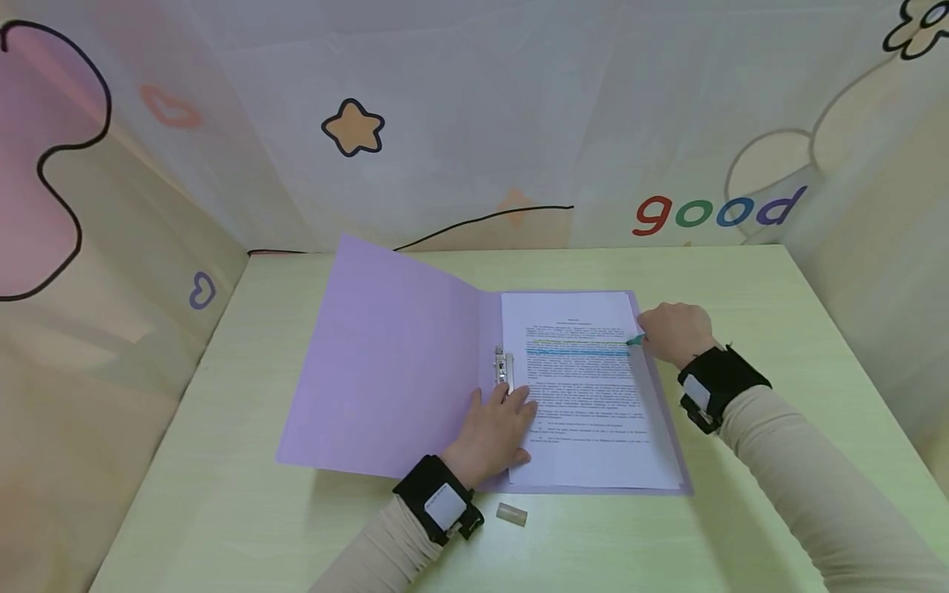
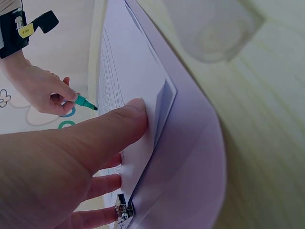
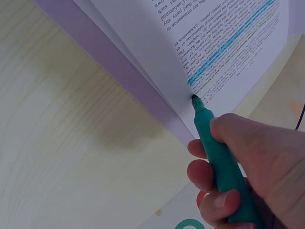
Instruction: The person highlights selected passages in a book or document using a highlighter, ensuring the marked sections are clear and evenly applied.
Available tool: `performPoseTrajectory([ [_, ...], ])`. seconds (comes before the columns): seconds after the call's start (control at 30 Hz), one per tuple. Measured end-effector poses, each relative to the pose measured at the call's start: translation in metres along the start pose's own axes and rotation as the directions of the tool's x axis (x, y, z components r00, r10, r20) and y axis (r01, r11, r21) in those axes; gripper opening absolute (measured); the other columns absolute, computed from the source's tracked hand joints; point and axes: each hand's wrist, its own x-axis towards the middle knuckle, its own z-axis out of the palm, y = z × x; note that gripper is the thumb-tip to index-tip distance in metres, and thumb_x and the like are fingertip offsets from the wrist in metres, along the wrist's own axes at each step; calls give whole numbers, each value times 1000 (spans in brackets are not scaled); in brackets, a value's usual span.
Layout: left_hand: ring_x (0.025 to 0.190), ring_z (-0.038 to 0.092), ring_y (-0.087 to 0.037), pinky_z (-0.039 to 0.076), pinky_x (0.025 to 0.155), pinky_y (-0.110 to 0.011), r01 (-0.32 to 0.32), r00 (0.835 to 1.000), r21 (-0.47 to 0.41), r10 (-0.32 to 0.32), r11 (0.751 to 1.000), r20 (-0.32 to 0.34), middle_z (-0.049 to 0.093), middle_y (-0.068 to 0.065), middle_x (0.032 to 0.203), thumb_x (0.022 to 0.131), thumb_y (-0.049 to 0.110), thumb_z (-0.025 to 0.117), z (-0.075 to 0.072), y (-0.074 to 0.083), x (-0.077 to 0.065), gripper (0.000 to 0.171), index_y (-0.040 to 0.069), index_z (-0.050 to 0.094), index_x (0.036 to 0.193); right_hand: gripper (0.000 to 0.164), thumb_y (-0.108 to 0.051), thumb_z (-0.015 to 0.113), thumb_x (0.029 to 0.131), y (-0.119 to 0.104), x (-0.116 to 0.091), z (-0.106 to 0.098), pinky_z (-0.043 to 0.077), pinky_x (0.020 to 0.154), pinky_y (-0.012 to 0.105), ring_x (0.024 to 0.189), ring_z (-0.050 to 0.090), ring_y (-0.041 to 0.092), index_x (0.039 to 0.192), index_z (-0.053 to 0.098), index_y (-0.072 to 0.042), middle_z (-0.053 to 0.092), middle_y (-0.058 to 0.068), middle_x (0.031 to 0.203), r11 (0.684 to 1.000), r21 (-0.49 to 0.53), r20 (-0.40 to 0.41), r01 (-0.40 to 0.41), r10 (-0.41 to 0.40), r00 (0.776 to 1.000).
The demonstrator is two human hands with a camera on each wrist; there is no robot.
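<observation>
From my station I see the right hand (image 1: 678, 329) pinching a green plastic marker (image 3: 221, 162), its dark tip at the right end of a text line on the white printed paper (image 1: 593, 465); the left hand (image 1: 489, 432) rests, fingers spread, on that paper's lower left edge, near a silver metal clip (image 1: 501, 365); the open purple folder (image 1: 393, 362) lies beneath the paper; a translucent grey cylinder (image 1: 511, 514) lies just below it; done, I judge: one broad blue stripe (image 1: 578, 352) and a thin yellow-green stripe (image 1: 578, 342) above; other lines look unmarked.
</observation>
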Motion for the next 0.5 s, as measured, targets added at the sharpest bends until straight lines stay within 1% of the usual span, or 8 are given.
performPoseTrajectory([
  [0.27, 121, 34, -25, 38, 91, -49, 2, 1000, 10, -2, 1000, 10, 37, -2, 140, 75, 56, 62, -1, 0, 0, 71, 20, 44, 133, 13, -15, 60, 81, 0, 1, -2, 28, 43, 25, 48, 42, 18, 81, 58, -3, 43, 5, 55, 1000, 4, 16, 6, -6, 1000],
  [0.37, 120, 35, -25, 39, 90, -48, 1, 1000, 20, -1, 1000, 8, 38, -2, 140, 75, 57, 62, -1, 1, 0, 71, 20, 44, 132, 17, -16, 60, 81, -2, 1, -7, 29, 43, 24, 49, 43, 19, 87, 60, -1, 46, 6, 58, 1000, 11, 21, 2, -2, 1000],
  [0.5, 120, 36, -25, 40, 89, -48, 0, 1000, 35, 0, 999, 6, 38, -2, 140, 75, 57, 62, -1, 2, 0, 71, 20, 44, 133, 23, -18, 60, 82, -11, 4, -15, 32, 44, 25, 50, 44, 19, 97, 60, 0, 50, 8, 63, 1000, 20, 12, 3, -3, 1000],
])
